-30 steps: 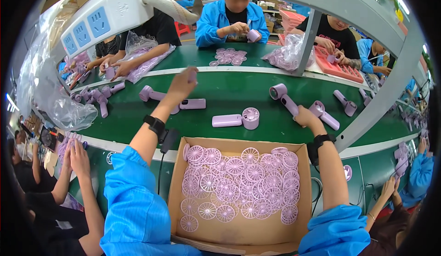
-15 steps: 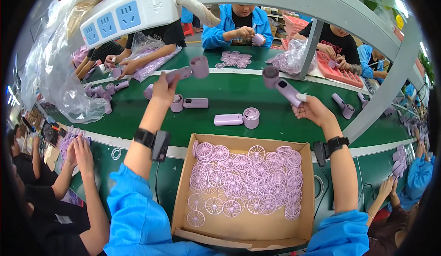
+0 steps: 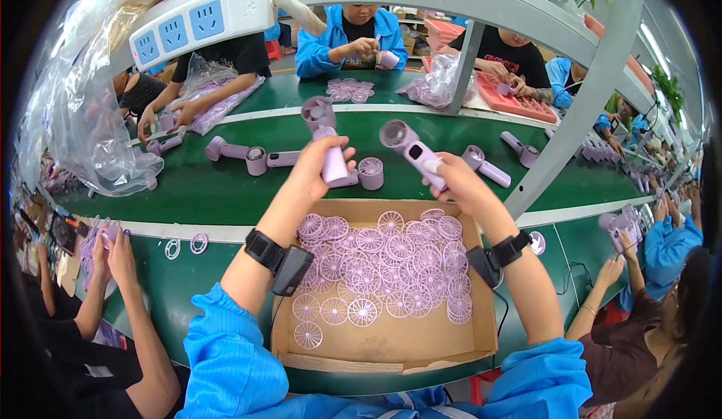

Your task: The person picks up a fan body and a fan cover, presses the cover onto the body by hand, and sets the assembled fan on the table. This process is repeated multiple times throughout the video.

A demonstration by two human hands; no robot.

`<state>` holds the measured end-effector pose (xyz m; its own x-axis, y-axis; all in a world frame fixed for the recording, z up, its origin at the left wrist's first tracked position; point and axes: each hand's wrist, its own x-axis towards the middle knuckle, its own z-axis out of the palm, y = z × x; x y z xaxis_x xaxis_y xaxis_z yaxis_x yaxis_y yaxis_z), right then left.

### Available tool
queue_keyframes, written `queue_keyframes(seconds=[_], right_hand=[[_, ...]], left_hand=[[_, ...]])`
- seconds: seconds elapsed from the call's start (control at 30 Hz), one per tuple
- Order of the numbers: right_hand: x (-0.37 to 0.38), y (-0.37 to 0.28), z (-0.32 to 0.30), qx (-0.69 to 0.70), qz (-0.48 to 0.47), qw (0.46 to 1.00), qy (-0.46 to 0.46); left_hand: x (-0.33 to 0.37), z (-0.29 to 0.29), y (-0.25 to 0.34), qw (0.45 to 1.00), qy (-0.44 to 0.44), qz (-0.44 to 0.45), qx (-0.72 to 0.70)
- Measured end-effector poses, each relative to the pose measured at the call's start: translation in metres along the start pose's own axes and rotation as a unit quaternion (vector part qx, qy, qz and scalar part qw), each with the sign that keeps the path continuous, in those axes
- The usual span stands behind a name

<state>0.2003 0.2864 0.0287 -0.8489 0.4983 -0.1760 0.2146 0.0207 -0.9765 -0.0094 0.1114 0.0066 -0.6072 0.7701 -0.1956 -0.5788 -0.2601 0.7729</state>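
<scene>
My left hand (image 3: pixel 310 169) is closed around the handle of a lilac handheld fan (image 3: pixel 331 162), whose round head points up and away from me. My right hand (image 3: pixel 456 181) grips a second lilac handheld fan (image 3: pixel 416 153) by the lower handle, its head tilted up to the left and a small dark panel showing. Both hands are above the far edge of an open cardboard box (image 3: pixel 421 344). Many lilac spoked round grilles (image 3: pixel 362 274) lie loosely piled in the box. Just beyond my hands, another lilac fan (image 3: pixel 371 173) lies on the green surface, partly hidden by my left hand.
More fans (image 3: pixel 256 161) lie along the green belt (image 3: pixel 203 197). A grey metal post (image 3: pixel 575 107) slants down at right; a white power strip (image 3: pixel 203 24) hangs upper left beside clear plastic bags (image 3: pixel 90 110). Co-workers sit opposite and at both sides, some handling lilac parts.
Both hands have drawn closer together and towards the box, each still with its fan. The left fan has swung from sideways to upright. The whole view has shifted a little.
</scene>
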Motion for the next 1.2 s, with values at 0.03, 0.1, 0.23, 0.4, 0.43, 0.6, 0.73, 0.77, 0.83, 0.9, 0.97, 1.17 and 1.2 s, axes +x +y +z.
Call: queue_keyframes(seconds=[0.03,0.1,0.23,0.4,0.43,0.6,0.73,0.77,0.83,0.9,0.97,1.17,1.2], right_hand=[[0.006,0.004,-0.011,-0.003,0.002,1.000,0.001],[0.030,0.017,-0.035,-0.122,0.095,0.988,0.015],[0.093,0.032,-0.054,-0.184,0.137,0.973,0.010],[0.136,0.018,-0.036,-0.173,-0.052,0.978,0.107],[0.133,0.017,-0.032,-0.254,-0.057,0.965,0.031],[0.042,-0.028,0.042,-0.492,-0.102,0.820,-0.274],[-0.016,0.027,0.077,-0.583,-0.234,0.746,-0.224],[-0.018,0.037,0.086,-0.589,-0.226,0.747,-0.209],[-0.012,0.052,0.100,-0.596,-0.218,0.751,-0.183],[-0.008,0.050,0.095,-0.565,-0.239,0.766,-0.191],[-0.005,0.047,0.086,-0.514,-0.272,0.788,-0.203],[-0.003,0.041,0.078,-0.505,-0.334,0.766,-0.217],[-0.007,0.031,0.080,-0.536,-0.319,0.753,-0.211]], left_hand=[[-0.001,0.000,-0.007,1.000,0.000,-0.001,-0.003],[0.002,0.004,-0.029,1.000,-0.016,-0.006,-0.019],[-0.008,0.010,-0.055,0.997,-0.038,0.033,0.065],[0.003,0.014,-0.059,0.996,-0.019,0.063,0.062],[0.002,0.014,-0.061,0.996,-0.014,0.059,0.060],[-0.007,0.013,-0.055,0.990,0.018,0.123,0.072],[-0.002,0.015,-0.056,0.989,0.002,0.126,0.072],[-0.001,0.014,-0.055,0.990,0.009,0.125,0.066],[0.002,0.011,-0.053,0.989,0.021,0.126,0.068],[0.000,0.015,-0.055,0.991,0.026,0.121,0.052],[-0.002,0.016,-0.055,0.992,0.027,0.119,0.045],[-0.004,0.019,-0.052,0.990,0.061,0.108,0.073],[-0.004,0.017,-0.052,0.989,0.065,0.109,0.071]])
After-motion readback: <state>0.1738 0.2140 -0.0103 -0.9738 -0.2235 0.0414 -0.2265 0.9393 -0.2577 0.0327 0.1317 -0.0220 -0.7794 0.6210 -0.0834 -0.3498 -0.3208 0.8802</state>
